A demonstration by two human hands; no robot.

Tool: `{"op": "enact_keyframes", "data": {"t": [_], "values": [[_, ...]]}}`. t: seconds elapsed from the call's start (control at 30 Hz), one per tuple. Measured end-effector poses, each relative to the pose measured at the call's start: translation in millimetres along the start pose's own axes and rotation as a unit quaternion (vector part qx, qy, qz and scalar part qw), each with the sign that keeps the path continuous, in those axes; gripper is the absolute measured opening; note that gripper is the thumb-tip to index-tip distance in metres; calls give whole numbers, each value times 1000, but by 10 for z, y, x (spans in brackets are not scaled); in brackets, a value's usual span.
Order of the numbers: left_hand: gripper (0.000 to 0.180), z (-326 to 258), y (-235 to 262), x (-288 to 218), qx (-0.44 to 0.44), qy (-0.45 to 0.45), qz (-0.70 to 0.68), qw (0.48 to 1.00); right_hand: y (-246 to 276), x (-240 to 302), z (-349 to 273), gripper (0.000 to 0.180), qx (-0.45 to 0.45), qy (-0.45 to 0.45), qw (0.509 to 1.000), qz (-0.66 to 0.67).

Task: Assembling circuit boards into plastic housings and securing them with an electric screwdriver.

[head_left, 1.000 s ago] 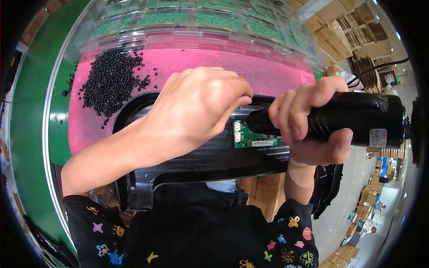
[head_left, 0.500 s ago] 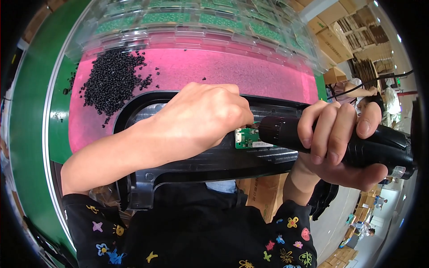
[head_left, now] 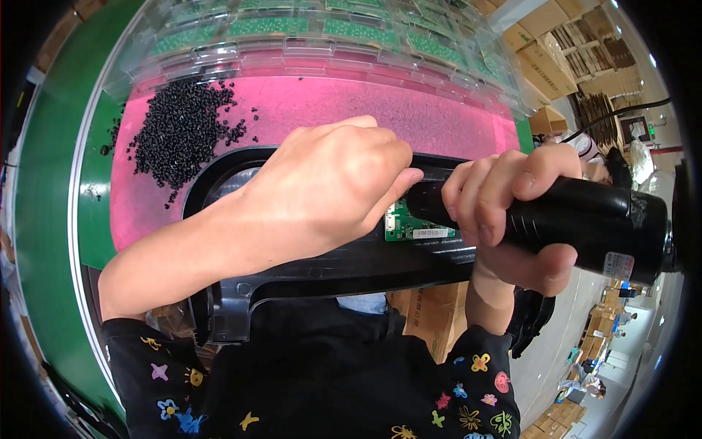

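My right hand (head_left: 504,201) is wrapped round a black electric screwdriver (head_left: 596,227), held tilted with its nose pointing left. That nose is over a small green circuit board (head_left: 398,225) with a white label, lying in a long black plastic housing (head_left: 336,272). Close to the screwdriver's nose, my left hand (head_left: 344,175) is above the housing with its fingers curled in and the thumb pointing right. Whatever the left fingers hold, if anything, is hidden. The screwdriver's bit cannot be made out, and part of the board is covered by the hands and tool.
A heap of small black screws (head_left: 179,128) is on the pink mat (head_left: 292,106) at the left, with a few scattered beside it. Stacked clear trays (head_left: 285,45) of green boards stand at the back. Cardboard boxes (head_left: 545,66) and other people are off to the right.
My right hand and the screwdriver have shifted left, the tool's rear end now nearer the view. My left hand has risen slightly, and its thumb now shows near the screwdriver's nose.
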State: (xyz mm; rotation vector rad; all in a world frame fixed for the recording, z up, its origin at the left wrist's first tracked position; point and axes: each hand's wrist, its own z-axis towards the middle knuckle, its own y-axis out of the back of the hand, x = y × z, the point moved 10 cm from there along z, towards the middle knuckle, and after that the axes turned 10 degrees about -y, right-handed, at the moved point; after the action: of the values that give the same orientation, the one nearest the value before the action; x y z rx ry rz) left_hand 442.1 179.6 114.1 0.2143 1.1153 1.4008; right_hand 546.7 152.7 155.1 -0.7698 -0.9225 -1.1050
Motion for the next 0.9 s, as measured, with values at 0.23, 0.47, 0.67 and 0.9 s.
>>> {"op": "enact_keyframes", "data": {"t": [0.23, 0.47, 0.67, 0.9], "values": [[13, -18, 22, 19, -15, 23, 0, 1000, -21, -24, -7, 58, -9, -23, 1000, -3], [13, -39, 20, 15, -14, -1, -4, 1000, -30, -183, 73, 53, -73, -80, 994, -13], [14, -52, 5, 23, -11, 5, 5, 1000, -52, -277, 153, 49, -20, -87, 996, -13], [12, -91, -29, -21, 8, -29, 10, 1000, -41, -112, 85, 48, 2, -39, 998, 48]]}}
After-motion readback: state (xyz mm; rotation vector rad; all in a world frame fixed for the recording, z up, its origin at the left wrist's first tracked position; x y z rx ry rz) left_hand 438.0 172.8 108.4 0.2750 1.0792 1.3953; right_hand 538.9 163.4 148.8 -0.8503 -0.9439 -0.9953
